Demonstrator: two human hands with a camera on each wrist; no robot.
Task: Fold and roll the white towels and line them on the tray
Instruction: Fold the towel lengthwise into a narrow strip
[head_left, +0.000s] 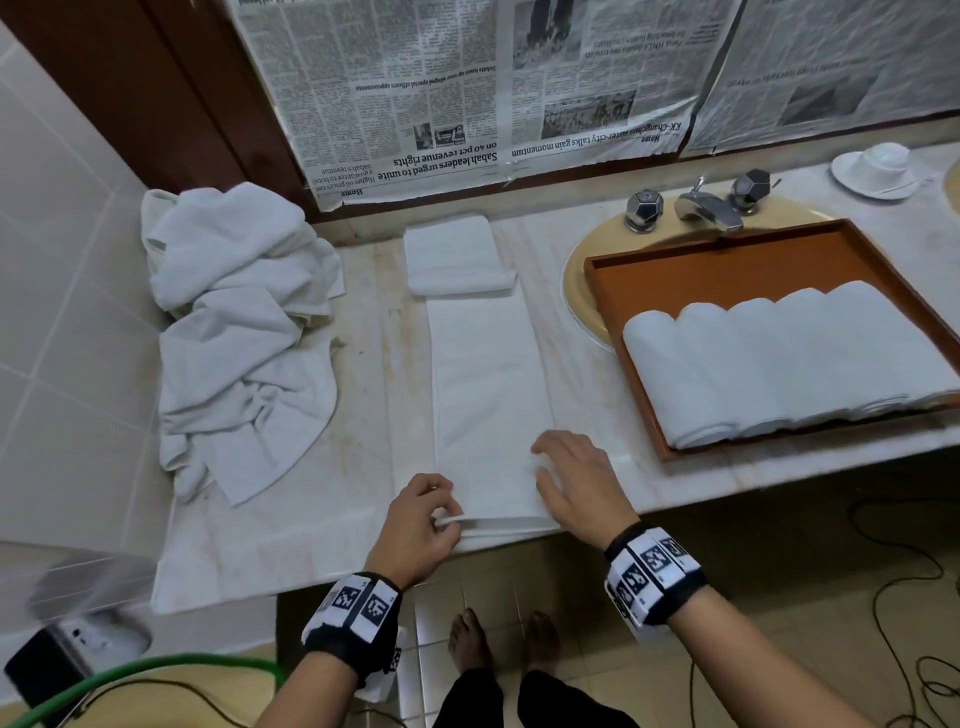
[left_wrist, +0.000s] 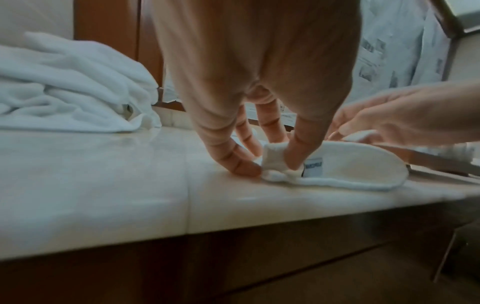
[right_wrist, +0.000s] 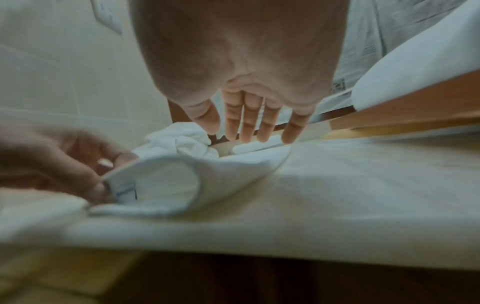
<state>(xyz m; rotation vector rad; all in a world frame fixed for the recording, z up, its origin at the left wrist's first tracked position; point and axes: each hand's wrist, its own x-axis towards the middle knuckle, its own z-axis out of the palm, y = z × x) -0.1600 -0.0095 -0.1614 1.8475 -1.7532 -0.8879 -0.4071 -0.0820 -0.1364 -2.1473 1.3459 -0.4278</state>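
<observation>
Directly in front of the person, a long folded towel (head_left: 488, 395) lies flat on the pale marble counter (head_left: 363, 395), running from the near edge away toward the wall. At the towel's near end, the left hand (head_left: 421, 525) pinches the left corner between thumb and fingers, lifting that end into a small loop; the left wrist view shows the fingertips (left_wrist: 246, 166) pressing down on the counter around the bunched corner. On the other side of the same end, the right hand (head_left: 579, 483) rests on the towel with fingers straight and spread, gripping nothing. Beyond the far end of the long towel, touching it, sits a smaller folded towel (head_left: 457, 254). Left of the long towel is a rumpled pile of unfolded towels (head_left: 239, 322) against the tiled wall. Right of the long towel, an orange-brown tray (head_left: 727, 265) sits over a sink (head_left: 582, 270), holding a row of rolled towels (head_left: 789, 358) packed side by side along its near part. Behind the tray stand a chrome tap (head_left: 704, 205) and, farther right, an upturned white cup on a saucer (head_left: 878, 166). Sheets of newspaper (head_left: 467, 88) cover the wall behind the counter.
</observation>
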